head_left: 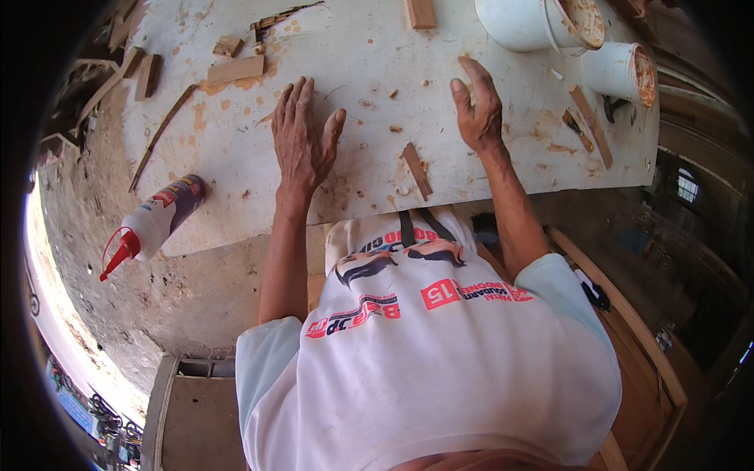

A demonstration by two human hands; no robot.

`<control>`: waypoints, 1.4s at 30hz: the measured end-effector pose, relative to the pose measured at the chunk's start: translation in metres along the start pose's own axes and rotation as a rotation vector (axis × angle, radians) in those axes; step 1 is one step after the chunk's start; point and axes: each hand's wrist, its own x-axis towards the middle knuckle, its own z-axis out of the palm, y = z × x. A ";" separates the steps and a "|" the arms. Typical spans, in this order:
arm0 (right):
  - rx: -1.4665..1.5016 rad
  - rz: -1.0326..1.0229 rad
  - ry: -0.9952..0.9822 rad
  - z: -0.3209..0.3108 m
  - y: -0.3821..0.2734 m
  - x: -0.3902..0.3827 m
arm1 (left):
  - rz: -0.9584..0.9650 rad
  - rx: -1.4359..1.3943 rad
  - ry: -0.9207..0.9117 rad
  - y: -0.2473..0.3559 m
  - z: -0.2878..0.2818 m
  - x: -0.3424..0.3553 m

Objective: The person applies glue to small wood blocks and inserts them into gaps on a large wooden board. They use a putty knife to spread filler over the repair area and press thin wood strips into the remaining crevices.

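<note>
My left hand [303,140] is over the stained white tabletop [353,173], fingers stretched forward and thumb apart. Nothing is in it, and a flat wood block [236,70] lies just beyond its fingertips. To the right, my right hand [479,108] is held with its thumb apart from the fingers, also holding nothing. Whether either palm touches the surface, I cannot tell. Between the hands and nearer to me lies a thin wooden strip [417,171], with small scraps [395,129] scattered around.
A white glue bottle [169,210] with a red nozzle lies at the left edge. Two white buckets [518,23] lie tipped at the far right. Near them are a wooden stick [591,125] and a small brush-like tool [578,130]. Another wood block [421,13] is at the back.
</note>
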 end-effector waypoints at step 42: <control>0.239 1.001 0.083 -0.378 0.206 -0.485 | 0.608 0.033 -0.428 0.457 0.402 0.029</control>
